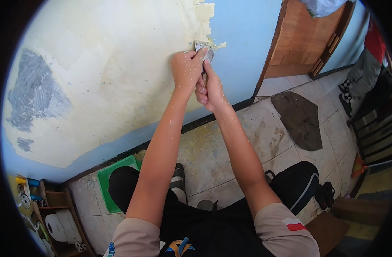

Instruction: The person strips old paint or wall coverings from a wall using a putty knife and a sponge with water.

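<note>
A paint scraper [210, 54] has its wide, paint-flecked metal blade against the wall, where blue paint [243, 47] borders a stripped cream patch [114, 64]. My right hand [212, 91] is closed around its handle, most of which the fingers hide. Just to the left, my left hand [186, 70] is also closed on the scraper, with its fingers at the base of the blade. Small pale paint chips speckle both hands and forearms. Ragged paint edges and loose flakes show beside the blade.
A green tray [105, 182] lies on the tiled floor by my left knee. A dark cloth [296, 120] is spread near the wooden door [299, 38]. Another person [365, 70] stands at the right. A wooden shelf [54, 199] stands lower left. Grey smears [33, 92] mark the wall.
</note>
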The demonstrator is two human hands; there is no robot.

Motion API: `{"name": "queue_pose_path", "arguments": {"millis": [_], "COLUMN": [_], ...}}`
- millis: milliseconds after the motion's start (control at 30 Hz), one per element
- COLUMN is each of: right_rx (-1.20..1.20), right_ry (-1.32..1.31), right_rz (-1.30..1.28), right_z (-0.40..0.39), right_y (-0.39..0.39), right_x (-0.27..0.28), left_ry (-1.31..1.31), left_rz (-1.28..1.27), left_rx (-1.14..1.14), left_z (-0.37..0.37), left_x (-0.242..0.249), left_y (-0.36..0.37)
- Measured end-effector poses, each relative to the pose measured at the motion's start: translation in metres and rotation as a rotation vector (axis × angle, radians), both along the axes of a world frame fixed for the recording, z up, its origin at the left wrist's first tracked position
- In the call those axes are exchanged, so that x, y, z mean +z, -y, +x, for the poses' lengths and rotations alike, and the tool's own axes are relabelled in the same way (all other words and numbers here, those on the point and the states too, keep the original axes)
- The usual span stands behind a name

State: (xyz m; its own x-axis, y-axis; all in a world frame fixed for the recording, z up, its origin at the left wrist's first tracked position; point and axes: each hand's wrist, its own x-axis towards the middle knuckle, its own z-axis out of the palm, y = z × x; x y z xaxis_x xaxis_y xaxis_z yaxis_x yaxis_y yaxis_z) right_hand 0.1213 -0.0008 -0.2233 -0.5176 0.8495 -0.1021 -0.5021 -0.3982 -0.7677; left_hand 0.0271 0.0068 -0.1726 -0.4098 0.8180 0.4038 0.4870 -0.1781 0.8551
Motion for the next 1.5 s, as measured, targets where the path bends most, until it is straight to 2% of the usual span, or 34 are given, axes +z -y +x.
{"name": "queue_pose_path", "arguments": {"millis": [200,633,767,933,1500], "right_rx": [-0.012,-0.056,-0.078,-0.119,-0.169], "right_ry": [0.092,0.076,0.203,0.313,0.393], "right_rz": [0.041,0.022,0.037,0.114,0.197], "right_z": [0.007,0.006,0.02,0.041,0.067], "right_y": [-0.001,0.003,-0.002,-0.013,-0.033], "right_x": [-0.016,-0.015,-0.02,-0.017,-0.02], "left_ry": [0.082,0.144,0.18,0.454,0.467], "left_rz": [0.0,-0.011,-0.029,-0.013,0.095], "left_rx": [-0.014,-0.047,-0.054,-0.135,-0.107], "left_z": [-0.004,0.0,0.009,0.024,0.049], "left_x": [-0.025,-0.026,-0.031,-0.04,-0.055], "left_y": [-0.005,-0.005,-0.005,-0.015,-0.025]}}
